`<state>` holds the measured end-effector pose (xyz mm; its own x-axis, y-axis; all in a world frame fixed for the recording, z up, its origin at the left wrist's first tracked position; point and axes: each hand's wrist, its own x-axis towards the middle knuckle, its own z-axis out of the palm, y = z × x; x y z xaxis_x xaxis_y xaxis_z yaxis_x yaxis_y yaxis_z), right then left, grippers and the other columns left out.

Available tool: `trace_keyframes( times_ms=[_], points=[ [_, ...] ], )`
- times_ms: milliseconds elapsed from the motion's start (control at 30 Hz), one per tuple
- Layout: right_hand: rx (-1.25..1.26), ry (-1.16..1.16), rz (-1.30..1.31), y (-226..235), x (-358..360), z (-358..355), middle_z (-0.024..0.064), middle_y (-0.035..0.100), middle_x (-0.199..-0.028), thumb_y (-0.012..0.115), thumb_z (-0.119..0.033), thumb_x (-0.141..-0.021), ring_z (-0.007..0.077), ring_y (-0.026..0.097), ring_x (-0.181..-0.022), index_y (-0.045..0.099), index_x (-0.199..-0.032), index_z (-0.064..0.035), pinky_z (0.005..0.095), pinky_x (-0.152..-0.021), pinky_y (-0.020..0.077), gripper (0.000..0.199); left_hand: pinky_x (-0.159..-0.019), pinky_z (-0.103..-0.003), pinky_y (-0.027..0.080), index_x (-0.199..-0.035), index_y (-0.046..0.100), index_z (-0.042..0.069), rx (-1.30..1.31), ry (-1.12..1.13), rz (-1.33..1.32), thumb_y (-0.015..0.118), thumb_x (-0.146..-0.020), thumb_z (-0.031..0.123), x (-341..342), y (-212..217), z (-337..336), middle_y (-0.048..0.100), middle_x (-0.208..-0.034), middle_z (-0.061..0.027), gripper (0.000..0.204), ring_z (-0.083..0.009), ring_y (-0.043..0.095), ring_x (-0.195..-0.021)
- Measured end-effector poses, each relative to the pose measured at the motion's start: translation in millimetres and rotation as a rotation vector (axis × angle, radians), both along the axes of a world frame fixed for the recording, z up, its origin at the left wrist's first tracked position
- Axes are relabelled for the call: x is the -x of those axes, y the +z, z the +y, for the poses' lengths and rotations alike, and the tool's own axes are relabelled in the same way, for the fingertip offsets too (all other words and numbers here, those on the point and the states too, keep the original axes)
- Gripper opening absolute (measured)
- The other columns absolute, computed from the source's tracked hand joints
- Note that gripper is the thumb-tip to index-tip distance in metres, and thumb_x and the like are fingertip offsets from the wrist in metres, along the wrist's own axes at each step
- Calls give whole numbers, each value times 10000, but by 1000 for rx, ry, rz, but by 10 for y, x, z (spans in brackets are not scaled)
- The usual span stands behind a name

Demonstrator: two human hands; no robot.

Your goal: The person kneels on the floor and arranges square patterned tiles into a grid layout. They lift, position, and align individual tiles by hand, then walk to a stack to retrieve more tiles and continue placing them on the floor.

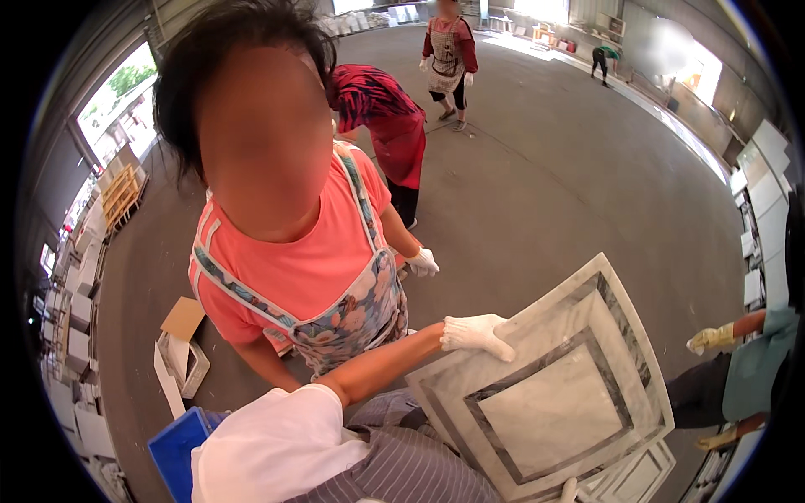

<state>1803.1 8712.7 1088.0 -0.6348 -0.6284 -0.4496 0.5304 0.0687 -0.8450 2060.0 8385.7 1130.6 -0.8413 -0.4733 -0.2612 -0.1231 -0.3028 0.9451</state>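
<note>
Head view: marble-pattern tile, square, pale with grey concentric borders, held up tilted at lower right, in front of the wearer's chest. More tiles of the same pattern lie under its lower edge, partly hidden.

Step in hand, by judgement: tile lifted off the stack and carried or presented. Next move calls for firm hold on two edges and a level set-down; tile looks rigid, heavy and brittle, so a corner knock is the risk.

Left hand, white knit glove, fingers closed together and pressed flat on the tile's upper left edge; arm reaches across from lower left. Right hand: only a gloved fingertip shows at the tile's bottom edge, touching it; grip cannot be told.

Surroundings: person in pink shirt and floral apron stands close, facing the wearer. Blue crate at lower left. Co-worker's yellow-gloved hand at far right, apart from the tile. Concrete floor; others at work farther back.
</note>
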Motion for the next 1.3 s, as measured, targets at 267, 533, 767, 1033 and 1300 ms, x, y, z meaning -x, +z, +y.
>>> trace_keyframes(
  times_ms=[267, 533, 767, 1033, 1300],
  points=[
    [-54, 20, 30, -107, 106, -61, 140, 520, -1318, 622, -287, -915, 277, 497, -1184, 443, -1360, 34, 427, -1020, 392, 576, -877, -295, 497, -1297, 549, 14, -126, 30, 105, 768, -780, 161, 34, 37, 65, 646, -1168, -49, 581, -112, 600, -1007],
    [-114, -94, 29, -220, 9, -58, 147, 519, -1305, 610, -307, -925, 269, 494, -1173, 442, -1357, 39, 409, -1015, 392, 579, -868, -291, 496, -1238, 575, -44, -195, -64, 80, 755, -791, 192, -6, -370, -175, 658, -1132, -74, 536, -119, 609, -991],
    [-116, -167, 41, -281, 63, 76, 154, 536, -1246, 631, -282, -908, 274, 513, -1129, 437, -1356, 34, 415, -994, 408, 581, -902, -308, 462, -1216, 610, -10, 125, -101, -63, 743, -784, 236, 43, -174, -128, 664, -1096, -57, 514, -121, 578, -988],
    [187, 1, 152, -212, 273, 44, 117, 538, -1291, 648, -186, -865, 246, 538, -1159, 414, -1363, 17, 373, -957, 462, 586, -856, -288, 483, -1177, 642, 19, 46, 43, -187, 760, -785, 216, -30, 8, 138, 681, -1040, -34, 455, -97, 589, -950],
    [272, 39, 117, -655, 756, -46, 118, 606, -1167, 672, -141, -812, 240, 594, -1044, 479, -1278, 58, 371, -908, 478, 543, -871, -303, 489, -1184, 625, 0, 51, 179, -216, 773, -791, 237, 160, -247, 382, 675, -1066, -51, 482, -122, 606, -965]
  ],
)
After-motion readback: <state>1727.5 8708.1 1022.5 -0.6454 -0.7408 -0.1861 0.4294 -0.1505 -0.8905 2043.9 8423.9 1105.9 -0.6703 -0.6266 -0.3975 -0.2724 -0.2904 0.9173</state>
